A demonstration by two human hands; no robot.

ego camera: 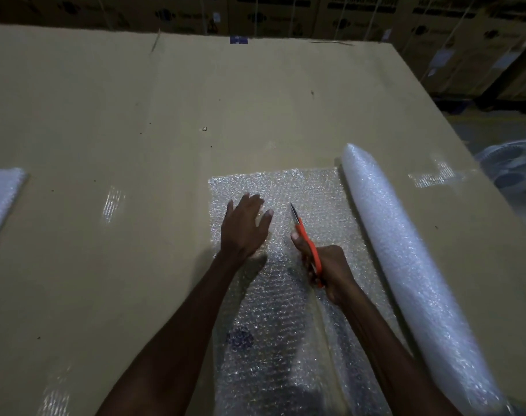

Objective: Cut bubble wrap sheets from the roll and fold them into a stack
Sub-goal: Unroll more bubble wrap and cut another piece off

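- A sheet of bubble wrap [285, 325] lies flat on a wide cardboard surface [135, 115], unrolled leftward from the roll and running from the near edge of the view away from the person
- A cut line runs up the sheet from the near edge toward the scissors, with a narrow strip left between it and the roll
- The right hand [327, 271] grips a pair of orange-handled scissors [306, 241], fingers curled round the handles; the blades point away from the person and slightly left, tips over the sheet
- The left hand [245, 226] lies flat on the sheet just left of the blades, fingers straight and spread, pressing the wrap down
- The roll of bubble wrap [405, 265] rests just right of the sheet, its long axis running from the near right corner away and slightly left, its far end rounded
- A folded stack of bubble wrap [0, 199] sits at the far left edge of the view, well apart from the sheet
- A small scrap of wrap [432, 175] lies to the right of the roll's far end
- Beyond the surface stand stacked cardboard boxes [360, 13]; dark print on one reads partly as "WASHING MACHINE", the rest too blurred to read
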